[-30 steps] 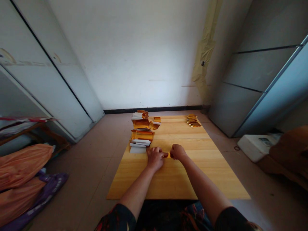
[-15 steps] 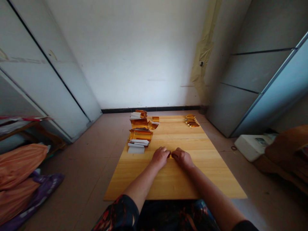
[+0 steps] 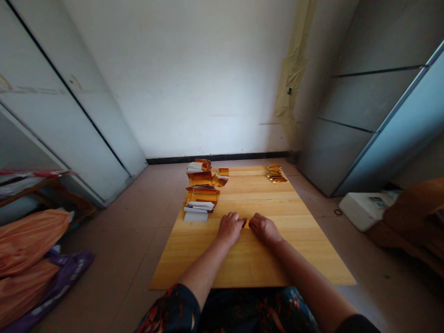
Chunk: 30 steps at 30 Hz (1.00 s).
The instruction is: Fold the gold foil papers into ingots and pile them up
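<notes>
My left hand (image 3: 231, 226) and my right hand (image 3: 263, 227) face each other over the middle of the wooden table. Between them a small piece of gold foil paper (image 3: 246, 225) shows, mostly covered by my fingers. Both hands are closed, fingertips pinching the paper from its two sides against the tabletop. Left of my left hand lie stacks of gold foil paper (image 3: 202, 195) with white backs, some curled. A pile of folded gold pieces (image 3: 276, 174) sits at the table's far right corner.
The wooden table (image 3: 194, 259) stands before a white wall (image 3: 208, 83). Orange and purple bags (image 3: 31, 259) lie on the floor at left. To the right are a grey cabinet (image 3: 360, 101) and a white box (image 3: 362, 210).
My hands have parted very slightly, and a little more of the gold paper shows between them. The stacks and the folded pile stay where they were.
</notes>
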Available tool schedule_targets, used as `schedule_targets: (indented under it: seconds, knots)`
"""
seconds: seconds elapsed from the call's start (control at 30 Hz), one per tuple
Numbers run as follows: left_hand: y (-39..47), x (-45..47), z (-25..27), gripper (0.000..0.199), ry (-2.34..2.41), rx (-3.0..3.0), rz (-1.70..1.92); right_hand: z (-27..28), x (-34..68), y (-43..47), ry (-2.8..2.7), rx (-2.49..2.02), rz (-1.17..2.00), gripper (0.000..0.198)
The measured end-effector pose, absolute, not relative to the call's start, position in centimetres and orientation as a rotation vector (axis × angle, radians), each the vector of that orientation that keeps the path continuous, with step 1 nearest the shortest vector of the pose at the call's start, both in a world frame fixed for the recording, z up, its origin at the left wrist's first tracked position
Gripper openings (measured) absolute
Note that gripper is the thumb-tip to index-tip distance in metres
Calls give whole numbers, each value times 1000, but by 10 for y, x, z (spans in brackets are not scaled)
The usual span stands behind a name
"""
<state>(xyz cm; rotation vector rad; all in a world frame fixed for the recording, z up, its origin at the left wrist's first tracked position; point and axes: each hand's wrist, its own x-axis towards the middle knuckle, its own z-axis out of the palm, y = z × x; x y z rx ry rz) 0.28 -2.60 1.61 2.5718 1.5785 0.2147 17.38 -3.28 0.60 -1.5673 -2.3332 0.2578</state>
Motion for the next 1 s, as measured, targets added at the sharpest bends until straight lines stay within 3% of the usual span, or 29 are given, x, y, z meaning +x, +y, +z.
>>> schedule_targets:
  seconds: [0.33,0.53,1.0]
  knots:
    - [-27,3,18,26,1556,2588,251,3,190,-47,-2378,-1458,229,27]
    - [-24,2,19,23,1523,2594,213,17,185,-53,-2228,-1695,356,13]
    - [-20,2,6,24,1458,2686,314,21,176,-47,-2254,-1790,339,20]
